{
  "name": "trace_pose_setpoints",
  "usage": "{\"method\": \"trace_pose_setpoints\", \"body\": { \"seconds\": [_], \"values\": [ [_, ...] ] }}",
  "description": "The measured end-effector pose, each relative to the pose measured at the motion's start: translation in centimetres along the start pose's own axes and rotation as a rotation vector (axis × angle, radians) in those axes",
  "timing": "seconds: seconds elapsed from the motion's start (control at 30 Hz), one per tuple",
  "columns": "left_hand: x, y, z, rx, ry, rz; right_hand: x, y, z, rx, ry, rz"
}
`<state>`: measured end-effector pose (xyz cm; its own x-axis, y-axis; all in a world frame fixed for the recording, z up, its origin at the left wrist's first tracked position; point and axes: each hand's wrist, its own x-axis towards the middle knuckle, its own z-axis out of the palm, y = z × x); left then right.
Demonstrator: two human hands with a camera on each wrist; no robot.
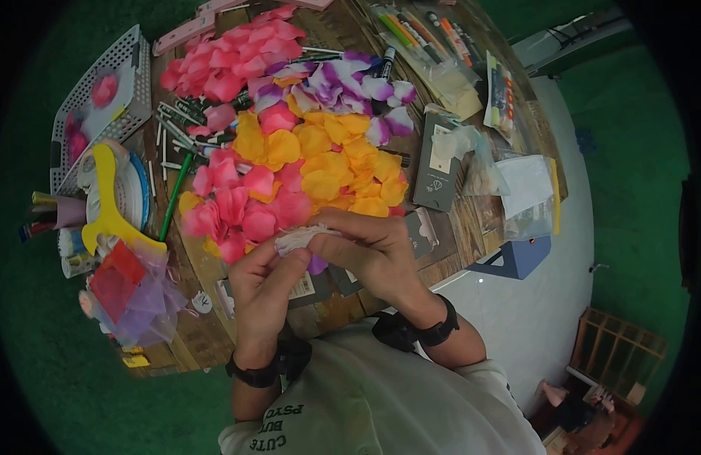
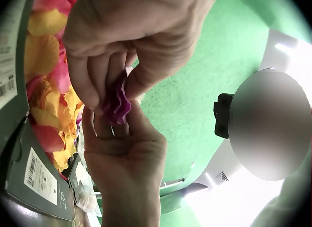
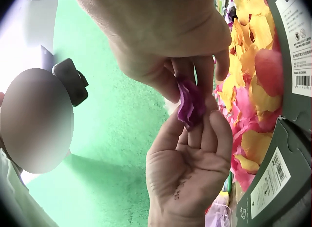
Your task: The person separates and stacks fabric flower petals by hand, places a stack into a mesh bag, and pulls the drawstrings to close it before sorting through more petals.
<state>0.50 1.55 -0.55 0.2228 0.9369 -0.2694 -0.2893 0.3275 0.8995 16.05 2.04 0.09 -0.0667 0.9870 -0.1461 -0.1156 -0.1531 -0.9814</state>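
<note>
- Head view: so both hands are pinching one little purple-and-white petal bunch [image 1: 301, 238], held just above the near edge of the petal piles. Left hand [image 1: 267, 280] has its thumb and fingertips curled onto it from the 7 o'clock side, right hand [image 1: 369, 262] does the same from 4 o'clock.
- Same view, going round from the bunch: yellow petals [image 1: 312, 163] at 12 o'clock, loose purple-white petals [image 1: 335, 83] beyond them, pink petals [image 1: 244, 53] up at 11. White basket [image 1: 142, 83] sits at 10, purple mesh bag [image 1: 157, 311] at 8, dark box [image 1: 430, 186] at 2, blue box [image 1: 528, 258] at 3. All that's on a wooden table [image 1: 191, 341] except the blue one, can't tell what that's resting on.
- Left wrist view: left hand comes in from 12, right hand from 6, palm showing, and the bunch is pinched where they meet. Fingers are bent, not spread wide. Yellow petals at 10, box with a barcode label [image 2: 41, 180] around 7.
- Right wrist view: flipped, right hand at 12, left at 6, ruffled purple bit between the fingertips. Petals at 2, mesh bag near 5.
</note>
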Motion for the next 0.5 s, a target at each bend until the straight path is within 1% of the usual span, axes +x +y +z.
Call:
{"method": "trace_pose_setpoints", "body": {
  "seconds": [0.03, 0.07, 0.1, 0.23, 0.3, 0.33, 0.4, 0.43, 0.5],
  "values": [
    [0.1, 0.0, 0.1, -0.007, 0.037, 0.011, 0.2, -0.1, -0.2, -0.002, 0.013, -0.008],
    [0.2, 0.0, 0.3, -0.016, 0.075, 0.019, 0.4, -0.1, -0.4, -0.162, -0.007, -0.104],
    [0.3, 0.0, 0.3, -0.017, 0.065, 0.018, 0.6, -0.2, -0.6, -0.323, -0.029, -0.195],
    [0.5, 0.0, 0.4, 0.052, 0.099, 0.040, 1.4, -0.1, -1.1, -0.352, -0.050, -0.231],
    [0.8, -0.1, 0.3, 0.072, 0.122, 0.055, 2.0, -0.3, -1.5, -0.478, -0.003, -0.341],
    [1.0, -0.2, 0.2, 0.087, 0.149, 0.043, 2.6, -0.3, -2.0, -0.477, -0.004, -0.340],
    [1.2, -0.3, 0.0, 0.101, 0.179, 0.031, 4.5, -0.2, -3.5, -0.856, 0.197, -0.569],
    [1.2, -0.2, 0.0, 0.102, 0.180, 0.035, 5.6, -0.1, -4.1, -0.855, 0.191, -0.572],
    [1.4, -0.1, -0.1, 0.102, 0.186, 0.046, 7.7, 0.2, -5.1, -1.229, 0.331, -0.645]
  ]
}}
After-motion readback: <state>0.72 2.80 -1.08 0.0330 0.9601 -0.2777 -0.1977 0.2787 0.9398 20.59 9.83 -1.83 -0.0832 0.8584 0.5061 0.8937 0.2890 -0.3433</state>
